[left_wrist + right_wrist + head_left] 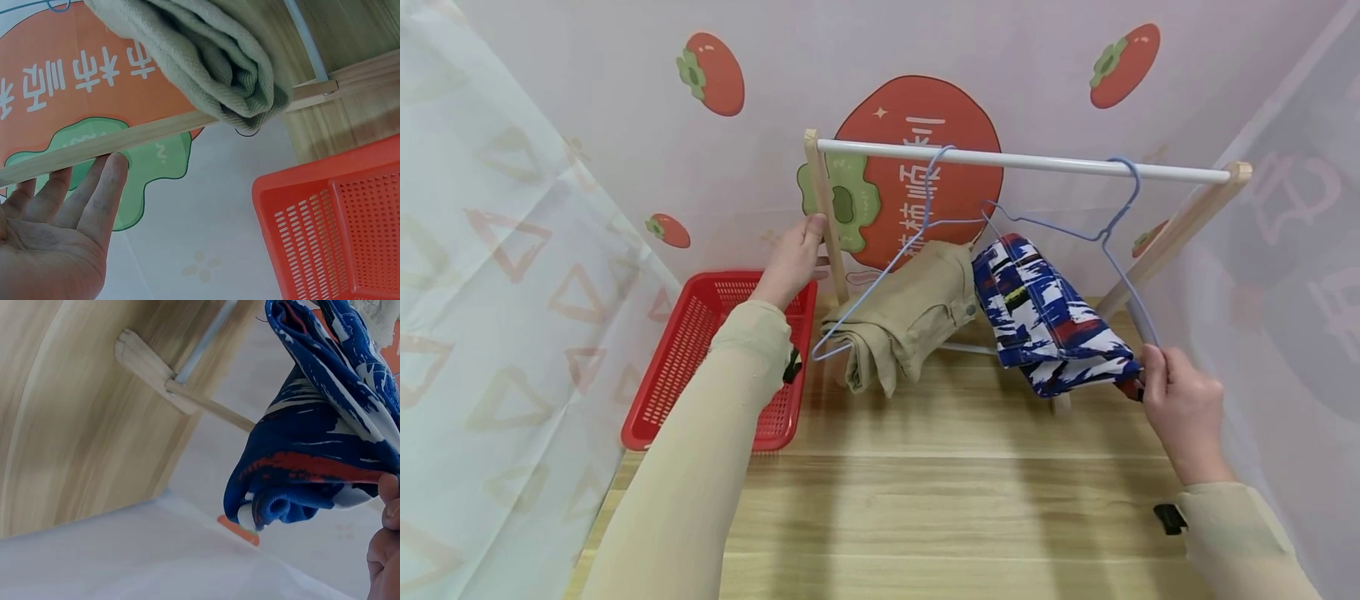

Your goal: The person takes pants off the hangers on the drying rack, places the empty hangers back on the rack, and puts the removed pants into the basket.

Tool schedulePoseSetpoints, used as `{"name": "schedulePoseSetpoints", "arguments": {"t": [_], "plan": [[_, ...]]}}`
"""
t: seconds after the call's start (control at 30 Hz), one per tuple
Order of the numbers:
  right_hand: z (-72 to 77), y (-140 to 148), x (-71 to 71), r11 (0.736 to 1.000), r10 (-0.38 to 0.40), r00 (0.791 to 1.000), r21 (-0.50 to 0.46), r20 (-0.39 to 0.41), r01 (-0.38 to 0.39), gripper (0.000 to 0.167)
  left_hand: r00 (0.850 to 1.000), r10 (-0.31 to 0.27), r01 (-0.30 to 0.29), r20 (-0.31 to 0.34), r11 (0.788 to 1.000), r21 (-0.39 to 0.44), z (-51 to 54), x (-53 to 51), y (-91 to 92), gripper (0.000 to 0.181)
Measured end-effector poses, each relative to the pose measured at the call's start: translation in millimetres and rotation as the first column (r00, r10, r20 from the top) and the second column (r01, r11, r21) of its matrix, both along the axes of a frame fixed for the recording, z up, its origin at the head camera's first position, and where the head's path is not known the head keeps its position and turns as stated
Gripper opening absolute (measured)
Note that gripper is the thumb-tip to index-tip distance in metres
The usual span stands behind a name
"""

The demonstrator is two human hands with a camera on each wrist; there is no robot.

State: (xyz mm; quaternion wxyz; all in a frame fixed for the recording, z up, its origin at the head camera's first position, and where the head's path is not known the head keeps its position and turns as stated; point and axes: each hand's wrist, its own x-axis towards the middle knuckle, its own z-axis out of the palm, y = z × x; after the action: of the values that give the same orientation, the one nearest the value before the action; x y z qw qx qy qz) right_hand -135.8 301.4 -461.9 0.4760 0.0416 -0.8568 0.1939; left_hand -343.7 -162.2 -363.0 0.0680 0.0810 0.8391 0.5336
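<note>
A blue hanger on the rack's rail carries folded khaki trousers. Another hanger hangs to its right, with a blue, white and red patterned garment on it. My right hand pinches the garment's outer corner beside the hanger's lower end. In the right wrist view, fingertips grip the garment at the frame's edge. My left hand is at the rack's left post; the left wrist view shows its fingers extended, tips against the wooden post.
A red plastic basket stands on the wooden table, left of the rack. The rack's right post slants near the right wall sheet. Behind the rack hangs a backdrop with printed persimmons.
</note>
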Motion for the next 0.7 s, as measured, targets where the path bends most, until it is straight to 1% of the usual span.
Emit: {"name": "schedulePoseSetpoints", "arguments": {"t": [0.1, 0.2, 0.33, 0.47, 0.5, 0.7], "plan": [[-1.7, 0, 1.5, 1.000, -0.015, 1.000, 0.013, -0.016, 0.016, 0.037, 1.000, 0.002, -0.002, -0.004, 1.000, -0.008, -0.5, -0.5, 0.1, 0.073], [-1.0, 0, 2.8, 1.000, -0.019, 1.000, 0.015, -0.022, 0.019, 0.038, 1.000, 0.002, -0.002, -0.002, 1.000, -0.006, -0.5, -1.0, -0.1, 0.073], [1.8, 2, 5.2, 0.999, -0.035, 0.999, 0.014, -0.012, 0.035, 0.033, 1.000, -0.001, 0.000, -0.015, 1.000, -0.008, -1.4, -1.4, -0.9, 0.073], [3.7, 5, 7.9, 0.999, -0.040, 0.999, 0.011, -0.015, 0.040, 0.036, 1.000, 0.001, -0.002, -0.031, 1.000, -0.022, -2.6, -2.0, -1.0, 0.072], [4.3, 6, 8.6, 0.999, -0.039, 0.999, 0.003, -0.014, 0.039, 0.036, 1.000, 0.001, -0.002, -0.030, 1.000, -0.023, -2.8, -2.2, -0.8, 0.072], [11.0, 3, 11.0, 0.993, -0.051, 0.998, -0.102, 0.031, 0.054, 0.029, 1.000, -0.009, 0.009, -0.002, 1.000, -0.014, -2.7, -12.9, -1.8, 0.072]]}}
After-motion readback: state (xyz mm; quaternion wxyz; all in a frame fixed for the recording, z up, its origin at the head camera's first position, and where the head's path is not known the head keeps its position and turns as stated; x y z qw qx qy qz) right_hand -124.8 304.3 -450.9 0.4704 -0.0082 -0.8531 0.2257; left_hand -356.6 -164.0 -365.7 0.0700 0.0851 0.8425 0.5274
